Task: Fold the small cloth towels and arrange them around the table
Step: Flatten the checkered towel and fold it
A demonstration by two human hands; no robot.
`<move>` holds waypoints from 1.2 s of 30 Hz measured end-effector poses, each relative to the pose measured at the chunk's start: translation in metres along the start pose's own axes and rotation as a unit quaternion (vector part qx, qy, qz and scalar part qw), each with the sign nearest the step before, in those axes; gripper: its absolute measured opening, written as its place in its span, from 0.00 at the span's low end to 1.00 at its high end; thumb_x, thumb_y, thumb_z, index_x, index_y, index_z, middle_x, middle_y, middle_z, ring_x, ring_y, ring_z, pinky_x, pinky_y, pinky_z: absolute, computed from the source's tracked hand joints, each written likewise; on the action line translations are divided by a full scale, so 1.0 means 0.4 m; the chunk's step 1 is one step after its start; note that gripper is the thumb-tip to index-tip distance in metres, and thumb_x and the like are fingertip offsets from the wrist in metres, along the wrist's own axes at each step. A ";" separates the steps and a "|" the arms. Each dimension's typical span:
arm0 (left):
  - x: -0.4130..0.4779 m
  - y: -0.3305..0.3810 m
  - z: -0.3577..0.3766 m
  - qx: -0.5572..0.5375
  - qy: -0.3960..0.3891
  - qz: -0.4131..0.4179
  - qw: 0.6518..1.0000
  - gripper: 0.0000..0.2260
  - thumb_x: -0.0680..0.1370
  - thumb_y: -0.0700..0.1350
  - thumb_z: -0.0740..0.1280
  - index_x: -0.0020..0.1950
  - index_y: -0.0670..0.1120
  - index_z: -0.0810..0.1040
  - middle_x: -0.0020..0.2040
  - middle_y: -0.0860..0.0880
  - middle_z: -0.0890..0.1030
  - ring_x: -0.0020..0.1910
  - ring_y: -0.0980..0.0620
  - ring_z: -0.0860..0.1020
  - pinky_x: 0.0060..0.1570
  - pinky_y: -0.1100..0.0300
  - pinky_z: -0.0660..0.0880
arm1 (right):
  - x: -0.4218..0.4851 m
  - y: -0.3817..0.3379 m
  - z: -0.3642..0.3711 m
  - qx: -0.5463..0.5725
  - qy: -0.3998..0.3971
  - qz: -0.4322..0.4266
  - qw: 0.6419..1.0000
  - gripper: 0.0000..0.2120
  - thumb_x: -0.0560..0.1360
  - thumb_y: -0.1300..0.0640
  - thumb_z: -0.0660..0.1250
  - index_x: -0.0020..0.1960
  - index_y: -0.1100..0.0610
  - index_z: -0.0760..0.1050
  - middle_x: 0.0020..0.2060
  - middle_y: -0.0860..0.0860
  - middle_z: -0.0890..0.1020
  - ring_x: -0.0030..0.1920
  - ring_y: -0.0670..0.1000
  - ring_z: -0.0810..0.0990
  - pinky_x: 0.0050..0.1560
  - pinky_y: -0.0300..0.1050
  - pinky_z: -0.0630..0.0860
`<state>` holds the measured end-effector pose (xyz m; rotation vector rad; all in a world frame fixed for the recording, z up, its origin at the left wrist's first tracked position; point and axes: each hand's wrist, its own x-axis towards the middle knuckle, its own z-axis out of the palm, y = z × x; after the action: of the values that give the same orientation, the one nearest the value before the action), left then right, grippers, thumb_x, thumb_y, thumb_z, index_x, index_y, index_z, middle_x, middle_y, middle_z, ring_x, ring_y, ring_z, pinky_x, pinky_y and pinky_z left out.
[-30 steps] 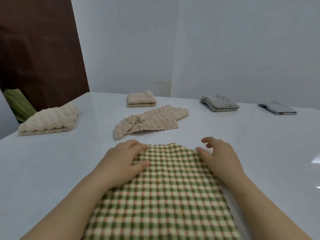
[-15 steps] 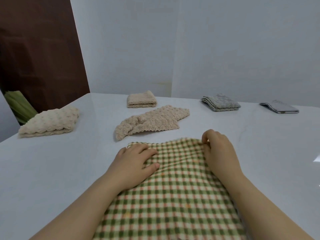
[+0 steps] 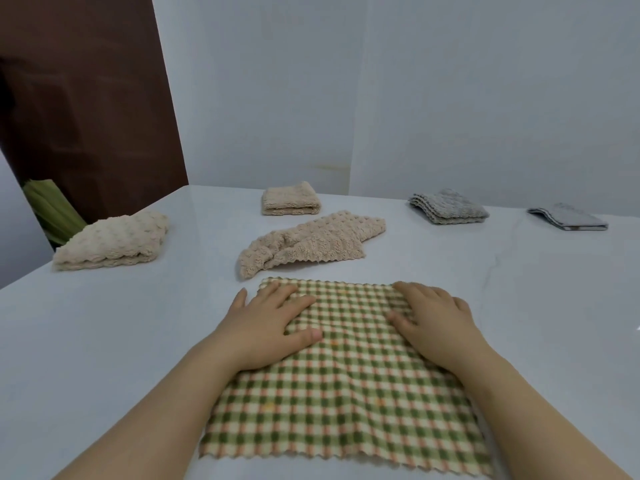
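We have the green check towel [image 3: 346,393] spread flat on the near part of the white table [image 3: 104,358], with its zigzag hem towards us. The left hand [image 3: 266,323] lies palm down on its far-left corner, fingers straight and a bit spread. The outermost finger is off the cloth, on the table. The right hand [image 3: 436,323] lies palm down on the far-right corner, fingers extended and close together. Neither hand is gripping, both just press on the cloth.

Just beyond the check towel, not touching it, is a crumpled beige towel [image 3: 311,244], unfolded. The other towels are folded:
- small beige towel [image 3: 290,199], far centre
- cream bobbled towel [image 3: 114,240], far left near the table edge
- thick grey towel [image 3: 448,206], far right
- thin grey towel [image 3: 568,218], further right

Off the table at far left we see a brown panel [image 3: 86,98] with something green and ribbed [image 3: 52,209] at its base. We can't tell what that is.
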<state>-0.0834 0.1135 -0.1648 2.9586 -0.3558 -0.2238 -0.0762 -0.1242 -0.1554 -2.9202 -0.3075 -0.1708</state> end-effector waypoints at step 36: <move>-0.065 0.048 -0.023 -0.138 0.186 0.118 0.966 0.06 0.74 0.44 0.62 0.44 0.57 0.72 0.35 0.61 0.72 0.38 0.63 0.71 0.38 0.66 0.66 | -0.073 -0.123 -0.025 0.038 -0.066 -0.140 0.987 0.21 0.69 0.43 0.65 0.58 0.46 0.64 0.40 0.38 0.66 0.45 0.45 0.66 0.47 0.42 0.63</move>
<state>-0.1111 0.1026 -0.1493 2.5780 -0.5654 0.2856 -0.1163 -0.0847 -0.1403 -2.8055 -0.7291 -0.0051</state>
